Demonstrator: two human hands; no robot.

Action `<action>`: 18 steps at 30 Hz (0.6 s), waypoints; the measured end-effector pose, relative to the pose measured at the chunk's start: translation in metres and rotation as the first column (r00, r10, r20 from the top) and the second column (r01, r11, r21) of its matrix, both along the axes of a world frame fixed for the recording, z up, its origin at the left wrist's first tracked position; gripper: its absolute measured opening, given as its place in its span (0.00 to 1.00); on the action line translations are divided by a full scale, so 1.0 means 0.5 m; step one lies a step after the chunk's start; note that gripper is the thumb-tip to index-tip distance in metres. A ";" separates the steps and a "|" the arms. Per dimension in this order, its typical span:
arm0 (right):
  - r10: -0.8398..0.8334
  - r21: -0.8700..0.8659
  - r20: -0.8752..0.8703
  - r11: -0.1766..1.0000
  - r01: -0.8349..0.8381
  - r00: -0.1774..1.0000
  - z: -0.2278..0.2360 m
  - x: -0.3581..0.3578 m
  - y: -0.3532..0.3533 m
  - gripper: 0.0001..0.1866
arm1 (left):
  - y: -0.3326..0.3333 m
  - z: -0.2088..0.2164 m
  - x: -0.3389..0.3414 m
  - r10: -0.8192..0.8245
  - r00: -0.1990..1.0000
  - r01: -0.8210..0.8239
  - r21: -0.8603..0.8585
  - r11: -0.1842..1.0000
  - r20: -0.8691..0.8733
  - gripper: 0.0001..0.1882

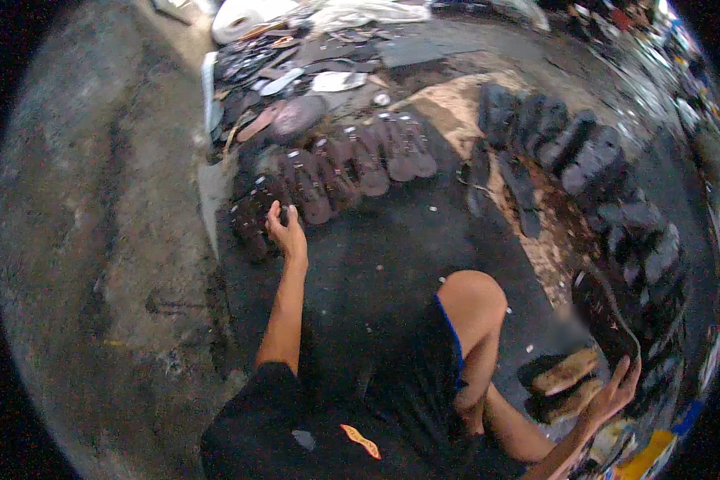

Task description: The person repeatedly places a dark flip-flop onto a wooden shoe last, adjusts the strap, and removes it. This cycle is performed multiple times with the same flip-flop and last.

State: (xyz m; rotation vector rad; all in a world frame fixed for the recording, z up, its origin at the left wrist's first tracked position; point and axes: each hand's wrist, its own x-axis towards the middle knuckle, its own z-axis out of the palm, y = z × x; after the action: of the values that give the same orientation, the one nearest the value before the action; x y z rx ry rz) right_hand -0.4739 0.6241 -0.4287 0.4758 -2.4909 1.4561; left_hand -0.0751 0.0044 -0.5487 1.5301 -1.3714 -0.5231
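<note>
A row of dark brown sandal soles with small pale marks lies across the black mat. My left hand reaches to the left end of this row, beside the leftmost soles. Its thumb and fingers are apart, and I see nothing held between them. At the lower right, my right hand is open with its fingers stretched out. Its fingertips are close to a dark sole-shaped piece with a pale edge; whether they touch it I cannot tell. Two tan foot-shaped blocks lie left of that hand.
My bent knee rises over the black mat. Several black soles or sandals curve along the right. Loose scraps and sole pieces pile up at the back, near a white roll. Grey concrete floor extends on the left.
</note>
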 end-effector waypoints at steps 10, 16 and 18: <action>0.385 -0.718 0.593 0.651 0.247 0.707 -0.033 0.431 -0.106 0.19 | 0.664 0.444 -0.364 -0.645 -0.301 0.954 -0.225 -0.200 -0.702 0.42; 0.103 -0.244 0.172 0.968 -0.059 0.980 0.152 0.370 -0.037 0.26 | 0.744 0.483 -0.379 -0.901 -0.425 0.880 -0.193 -0.433 0.084 0.16; 0.278 -0.148 -0.099 0.946 -0.290 0.956 0.240 0.349 -0.009 0.31 | 0.765 0.476 -0.376 -0.884 -0.453 0.846 -0.255 -0.468 0.117 0.16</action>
State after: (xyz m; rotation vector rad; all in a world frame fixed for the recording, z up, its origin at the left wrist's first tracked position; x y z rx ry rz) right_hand -0.2995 0.6194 -0.3088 0.8714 -2.2935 1.6902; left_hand -0.2631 0.3870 -0.3108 -0.6544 -2.2770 -1.4335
